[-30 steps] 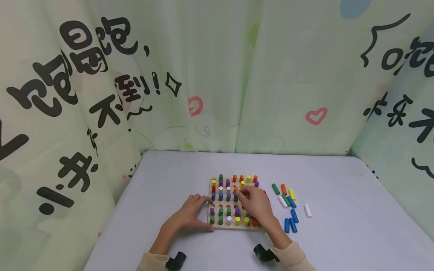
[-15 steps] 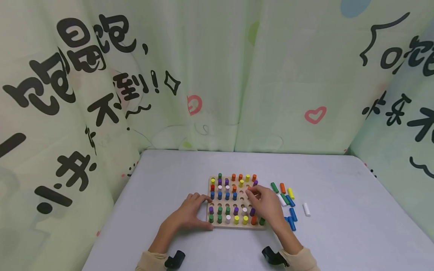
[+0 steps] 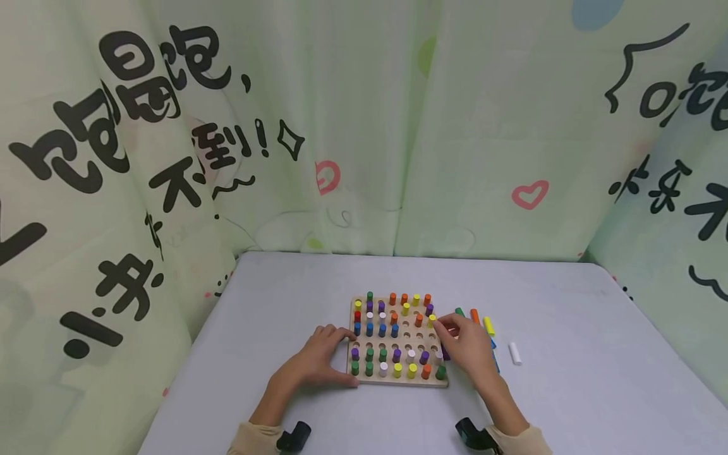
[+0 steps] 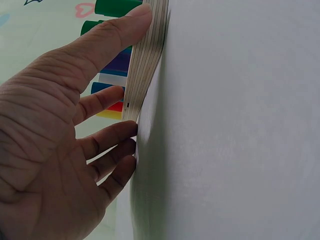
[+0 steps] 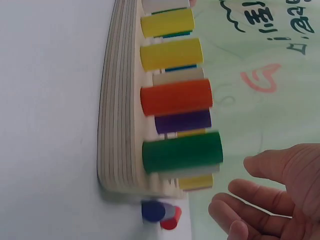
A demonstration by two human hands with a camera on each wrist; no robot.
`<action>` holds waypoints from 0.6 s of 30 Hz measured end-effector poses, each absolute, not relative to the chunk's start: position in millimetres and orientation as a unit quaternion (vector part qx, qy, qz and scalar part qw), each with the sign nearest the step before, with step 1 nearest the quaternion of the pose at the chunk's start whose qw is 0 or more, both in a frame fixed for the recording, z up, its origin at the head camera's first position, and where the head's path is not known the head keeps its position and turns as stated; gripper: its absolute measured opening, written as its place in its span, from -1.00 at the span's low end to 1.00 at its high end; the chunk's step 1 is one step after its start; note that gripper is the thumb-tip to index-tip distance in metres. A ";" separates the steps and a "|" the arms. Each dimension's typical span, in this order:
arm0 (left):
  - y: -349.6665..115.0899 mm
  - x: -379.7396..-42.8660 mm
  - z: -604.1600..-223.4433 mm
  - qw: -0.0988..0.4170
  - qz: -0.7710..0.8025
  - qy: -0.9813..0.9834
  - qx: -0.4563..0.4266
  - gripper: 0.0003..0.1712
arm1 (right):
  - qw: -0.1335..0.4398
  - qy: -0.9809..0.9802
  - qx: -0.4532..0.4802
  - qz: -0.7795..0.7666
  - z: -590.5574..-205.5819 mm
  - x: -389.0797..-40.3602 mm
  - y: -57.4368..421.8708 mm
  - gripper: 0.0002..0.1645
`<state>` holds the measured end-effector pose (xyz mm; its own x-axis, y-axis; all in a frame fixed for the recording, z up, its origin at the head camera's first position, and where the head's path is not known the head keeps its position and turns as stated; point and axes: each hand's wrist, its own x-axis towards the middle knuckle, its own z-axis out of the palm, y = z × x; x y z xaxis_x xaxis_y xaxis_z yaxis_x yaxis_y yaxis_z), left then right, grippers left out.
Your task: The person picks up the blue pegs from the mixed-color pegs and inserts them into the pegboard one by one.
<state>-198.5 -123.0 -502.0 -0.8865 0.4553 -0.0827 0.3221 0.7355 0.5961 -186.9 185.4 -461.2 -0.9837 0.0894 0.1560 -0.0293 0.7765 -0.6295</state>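
Observation:
A wooden pegboard (image 3: 392,382) with several rows of coloured pegs lies on the table. My left hand (image 3: 324,359) rests at its left side, thumb on the front corner and index fingertip at the left edge; the other fingers are spread. In the left wrist view, the thumb (image 4: 112,37) lies along the board's layered edge. My right hand (image 3: 463,344) is over the board's right edge, fingertips right beside a yellow peg (image 3: 432,321). The right wrist view shows that hand's thumb and fingers (image 5: 265,197) apart, nothing between them. An orange peg (image 3: 419,320) stands just left of the yellow one.
Right of the board lie loose pegs, among them a white one (image 3: 514,354), a yellow one (image 3: 488,326) and an orange one (image 3: 474,315); my right hand hides others. A purple peg (image 3: 446,354) sits close to the board's right edge. A printed curtain (image 3: 455,158) surrounds the table.
My right hand has moved rightward along one row, from an orange peg near the middle, past another orange peg, to the yellow peg at the right. The left hand stays put.

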 end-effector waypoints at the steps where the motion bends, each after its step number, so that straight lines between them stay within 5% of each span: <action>1: -122.9 -198.5 -502.3 0.111 0.297 0.925 0.211 -0.05 | 0.090 -0.939 -0.018 0.332 -461.1 -186.2 188.1 -0.72; 18: -122.5 -198.0 -502.7 0.110 0.299 0.925 0.209 -0.04 | 0.084 -0.945 -0.059 0.311 -463.1 -177.9 228.4 -0.67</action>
<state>-198.0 -122.5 -502.7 -0.8887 0.4518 -0.0780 0.3204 0.7335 0.5994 -177.9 228.4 -463.1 -0.9790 0.1642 0.1210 0.0600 0.7990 -0.5984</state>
